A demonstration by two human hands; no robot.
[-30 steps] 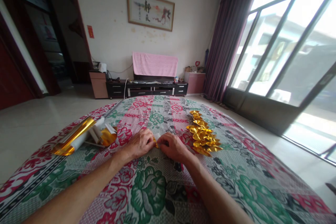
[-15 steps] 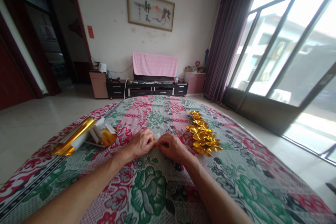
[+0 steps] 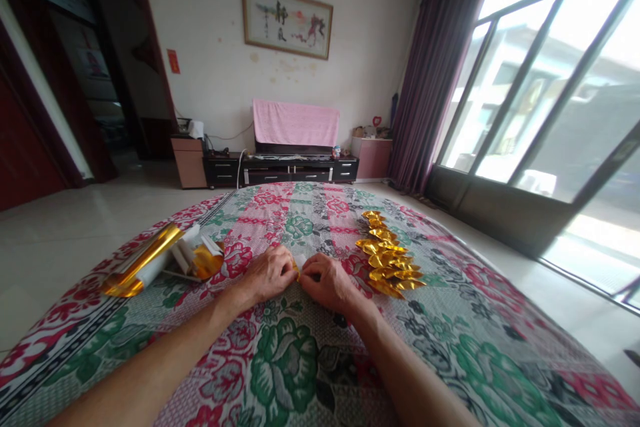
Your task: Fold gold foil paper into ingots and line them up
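Observation:
Close together over the middle of the flowered cloth (image 3: 300,225), my left hand (image 3: 271,273) and my right hand (image 3: 327,280) pinch a small piece of gold foil paper (image 3: 296,269) between them. Its white side (image 3: 300,259) peeks out beyond the fingertips; most of the piece is hidden by my fingers. To the right of my right hand lies a row of folded gold foil pieces (image 3: 387,257), pointed at the ends and overlapping. Off to the left, a curled sheet of gold foil paper (image 3: 145,260) rests beside stacked white-backed paper (image 3: 193,250).
The cloth covers a wide rounded surface. Beyond it stands a low black TV cabinet (image 3: 300,170) with a pink cloth (image 3: 295,121) draped above. Glass doors (image 3: 530,93) and a purple curtain (image 3: 425,80) are on the right.
Both hands stay at nearly the same spot, with fingers shifting slightly on the foil paper. Less gold shows below the fingertips now.

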